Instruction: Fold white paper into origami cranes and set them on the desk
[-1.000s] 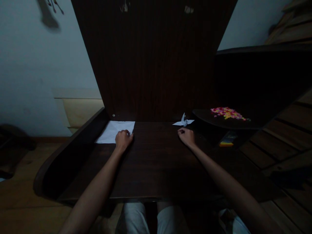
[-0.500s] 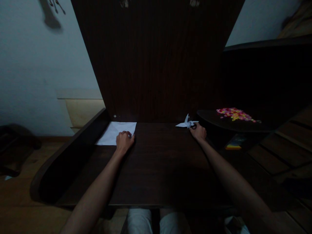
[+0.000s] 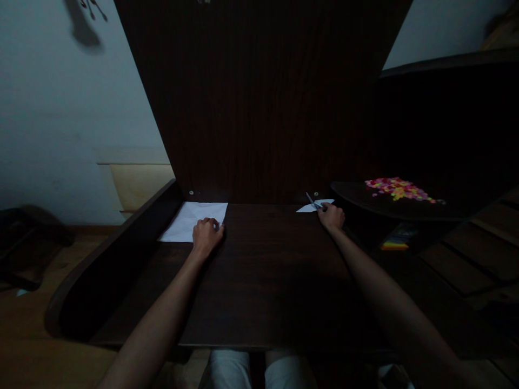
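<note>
At the left of the desk a flat sheet of white paper (image 3: 182, 219) lies against the back panel. My left hand (image 3: 206, 236) is on its right part, fingers curled and thumb near the paper's edge; the fingertips are partly hidden. Toward the right, my right hand (image 3: 331, 216) is closed on a pair of scissors (image 3: 311, 201), whose slim blade points up and to the left. Under the scissors shows a small pointed piece of white paper (image 3: 305, 208). The fingers of my right hand cover much of the scissors' handles.
A dark wooden desk (image 3: 259, 281) has a tall back panel (image 3: 259, 108) and a raised left side (image 3: 109, 265). On a low rounded shelf (image 3: 352, 197) at the right lies a heap of small colourful pieces (image 3: 399, 188). Below it sits a rainbow-edged item (image 3: 394, 246).
The scissors have turned: a thin blade shows where a broader pale shape stood up, and the dark handle loop is now hidden. My left hand stays on the sheet. The view has shifted slightly.
</note>
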`<state>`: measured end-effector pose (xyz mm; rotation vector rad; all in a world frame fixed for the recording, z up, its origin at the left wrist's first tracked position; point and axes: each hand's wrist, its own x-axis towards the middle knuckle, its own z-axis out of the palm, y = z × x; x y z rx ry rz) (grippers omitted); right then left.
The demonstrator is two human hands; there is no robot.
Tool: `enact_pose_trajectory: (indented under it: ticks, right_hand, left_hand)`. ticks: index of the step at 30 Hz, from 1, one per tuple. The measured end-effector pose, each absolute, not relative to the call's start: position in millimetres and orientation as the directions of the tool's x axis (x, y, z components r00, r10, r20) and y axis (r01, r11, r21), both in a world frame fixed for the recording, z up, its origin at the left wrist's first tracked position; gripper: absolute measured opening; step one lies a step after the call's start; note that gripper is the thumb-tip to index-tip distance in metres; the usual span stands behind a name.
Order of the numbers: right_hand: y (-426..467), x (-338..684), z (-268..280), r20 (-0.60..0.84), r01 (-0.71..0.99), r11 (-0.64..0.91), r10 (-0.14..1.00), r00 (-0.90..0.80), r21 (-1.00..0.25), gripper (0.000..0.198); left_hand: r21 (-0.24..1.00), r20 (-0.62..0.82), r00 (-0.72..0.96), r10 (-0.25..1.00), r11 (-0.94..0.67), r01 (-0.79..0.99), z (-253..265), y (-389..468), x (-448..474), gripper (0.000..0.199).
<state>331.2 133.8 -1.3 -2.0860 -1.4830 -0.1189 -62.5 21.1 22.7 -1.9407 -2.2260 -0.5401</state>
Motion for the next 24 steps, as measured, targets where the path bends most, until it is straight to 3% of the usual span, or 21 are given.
enact_pose_trajectory:
  ticks: [7, 10, 14, 18, 21, 24]
  right_hand:
    - [126.7, 325.9, -0.2, 0.461, 0.855, -0.208, 0.768, 0.444, -0.476, 0.030]
    - [112.7, 319.5, 4.7, 0.525, 0.875, -0.126, 0.757, 0.390, -0.468, 0.028]
    - [86.0, 296.2, 11.9, 0.576, 0.859, 0.010, 0.746, 0.334, -0.511, 0.020]
    - [53.1, 255.1, 19.8, 0.610, 0.753, 0.229, 0.744, 0.273, -0.617, 0.009]
    - [29.1, 222.2, 25.1, 0.613, 0.621, 0.384, 0.763, 0.205, -0.684, 0.008]
    - [11.1, 196.1, 28.4, 0.573, 0.514, 0.420, 0.800, 0.179, -0.748, 0.008]
  left_hand:
    - [0.181, 0.343, -0.155, 0.926, 0.097, 0.979, 20.8, 21.8, -62.7, 0.035]
    - [0.176, 0.438, -0.128, 0.890, 0.054, 0.983, 23.8, 19.7, -57.8, 0.036]
    - [0.157, 0.622, 0.109, 0.775, -0.259, 0.953, 27.0, 8.0, -34.7, 0.027]
    - [0.062, 0.638, 0.446, 0.628, -0.619, 0.783, 20.6, -9.7, 1.5, 0.027]
    - [0.007, 0.666, 0.501, 0.552, -0.677, 0.736, 12.2, -17.2, 19.7, 0.026]
    - [-0.003, 0.708, 0.445, 0.548, -0.628, 0.778, 7.2, -18.5, 24.0, 0.026]
